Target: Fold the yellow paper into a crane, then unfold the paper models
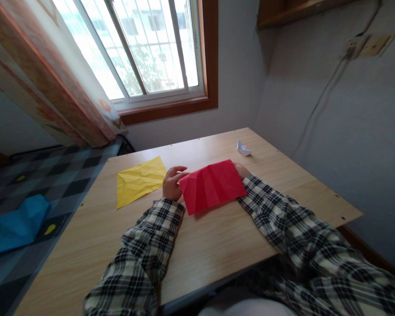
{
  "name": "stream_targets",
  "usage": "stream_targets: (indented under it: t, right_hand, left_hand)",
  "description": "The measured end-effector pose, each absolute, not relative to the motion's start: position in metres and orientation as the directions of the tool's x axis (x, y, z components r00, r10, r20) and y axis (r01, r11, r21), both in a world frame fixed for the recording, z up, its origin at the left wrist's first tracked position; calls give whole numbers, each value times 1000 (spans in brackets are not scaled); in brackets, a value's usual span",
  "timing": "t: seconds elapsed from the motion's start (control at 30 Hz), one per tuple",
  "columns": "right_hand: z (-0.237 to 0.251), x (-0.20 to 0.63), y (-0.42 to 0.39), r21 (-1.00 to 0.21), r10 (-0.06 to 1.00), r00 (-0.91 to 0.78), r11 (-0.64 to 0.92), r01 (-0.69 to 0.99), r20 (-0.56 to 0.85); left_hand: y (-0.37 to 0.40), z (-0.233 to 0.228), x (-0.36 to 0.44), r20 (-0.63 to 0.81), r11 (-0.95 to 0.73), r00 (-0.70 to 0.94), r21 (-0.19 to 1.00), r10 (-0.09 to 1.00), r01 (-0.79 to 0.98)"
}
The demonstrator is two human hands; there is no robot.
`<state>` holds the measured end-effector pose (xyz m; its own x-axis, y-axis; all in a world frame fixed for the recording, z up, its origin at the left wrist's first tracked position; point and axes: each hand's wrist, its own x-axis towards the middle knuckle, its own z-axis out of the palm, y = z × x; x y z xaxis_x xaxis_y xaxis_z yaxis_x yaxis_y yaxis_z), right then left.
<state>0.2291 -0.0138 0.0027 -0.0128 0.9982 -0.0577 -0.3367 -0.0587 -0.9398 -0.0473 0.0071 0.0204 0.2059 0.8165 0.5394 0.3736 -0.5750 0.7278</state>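
Plaid sleeves (141,250); red paper (213,186) between left fingers (177,169) and right hand (241,170).

No text, brand or number can be read; tiny marks (195,39) on the far window frame (158,97) are too small. The yellow motif (50,229) on the left checked cloth (85,160) shows no legible lettering.

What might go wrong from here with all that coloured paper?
The red paper already carries several creases, so it might bend along an unwanted one. The left hand appears close beside the yellow paper, so a careless move could nudge or crumple that sheet.
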Motion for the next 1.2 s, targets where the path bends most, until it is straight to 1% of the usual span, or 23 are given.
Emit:
stream_targets:
  t: [0.07,0.17,0.23,0.37,0.47,0.57,0.77,0.87,0.97,1.03,1.1,1.2]
  right_hand:
    - [-1,226,-13,-929,998,-18,-65,-365,-63]
    - [-8,224,-9,-932,998,-22,-67,-356,-64]
    - [-12,226,-7,-943,995,-74,-92,-319,-72]
    - [-17,229,-5,-954,991,-133,-66,-292,-27]
    - [-17,229,-6,-949,991,-132,-63,-308,-23]
    - [-17,228,-5,-948,993,-107,-75,-311,-43]
    - [-22,226,-2,-959,997,-77,-13,-284,9]
    - [-22,222,-5,-988,999,-34,14,-155,19]
    - [-19,217,-9,-998,996,63,59,11,60]
    - [-16,214,-12,-996,989,134,61,61,69]
    - [-12,212,-13,-998,981,187,32,62,43]
    - [-10,210,-13,-1000,972,235,-2,12,1]
  left_hand:
    - [10,16,-47,414,-413,70,851,908,325]
    - [16,9,-47,332,-308,-42,909,942,281]
    - [19,6,-48,291,-262,-84,931,953,254]
    - [21,7,-48,206,-180,-140,968,968,175]
    - [20,9,-48,125,-114,-145,990,982,82]
    - [20,9,-48,88,-83,-127,996,988,45]
    - [21,5,-49,84,-80,-77,995,993,60]
    - [21,4,-49,103,-99,-62,993,993,67]
    - [21,4,-48,123,-118,-60,990,991,82]
    - [20,6,-46,146,-141,-48,985,988,104]
    - [19,8,-44,185,-177,-41,972,982,153]
    - [16,12,-41,268,-245,-51,930,962,273]
